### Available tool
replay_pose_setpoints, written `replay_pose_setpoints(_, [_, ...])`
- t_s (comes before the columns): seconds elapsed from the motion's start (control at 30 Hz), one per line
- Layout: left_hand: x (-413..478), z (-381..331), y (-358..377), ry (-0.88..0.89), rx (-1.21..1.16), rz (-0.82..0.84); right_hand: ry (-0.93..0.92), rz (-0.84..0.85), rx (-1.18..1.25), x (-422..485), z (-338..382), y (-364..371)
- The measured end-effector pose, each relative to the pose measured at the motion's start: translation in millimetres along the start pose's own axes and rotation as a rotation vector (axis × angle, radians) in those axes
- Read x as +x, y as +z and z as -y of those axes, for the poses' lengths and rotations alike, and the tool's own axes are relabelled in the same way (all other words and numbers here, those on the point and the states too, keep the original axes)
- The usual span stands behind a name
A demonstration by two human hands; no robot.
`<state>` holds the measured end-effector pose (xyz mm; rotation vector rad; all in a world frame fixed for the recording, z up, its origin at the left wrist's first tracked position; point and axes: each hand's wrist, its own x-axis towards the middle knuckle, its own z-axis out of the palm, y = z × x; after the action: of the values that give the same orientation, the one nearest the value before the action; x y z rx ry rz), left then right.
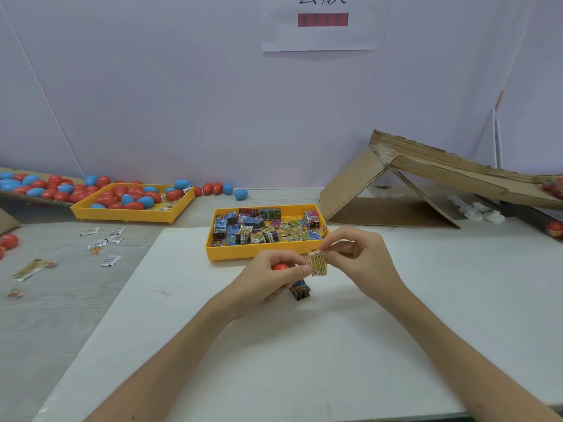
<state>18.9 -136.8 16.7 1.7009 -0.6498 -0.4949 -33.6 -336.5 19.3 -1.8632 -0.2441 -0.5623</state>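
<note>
Above the smooth white board [304, 360], just before the yellow plastic tray [231, 254] of glossy printed packets, the small yellow crinkly-film packet [318, 263] is pinched at its lower edge by the left hand [268, 278] and at its top by the right hand [359, 257], likely to fold it compact. Curled left fingers also cup a rounded red plastic egg shell [280, 267] (ready, I judge, to receive the packet). A dark blue printed packet [300, 290] sits beneath, held or resting I cannot tell.
</note>
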Motion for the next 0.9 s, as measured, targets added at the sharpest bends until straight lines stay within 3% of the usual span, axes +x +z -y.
replay_pose_setpoints(0.9, [1.6,-2.2,-0.8,0.081,0.009,-0.168,0.08,0.108,0.004,-0.5,3.1,1.1])
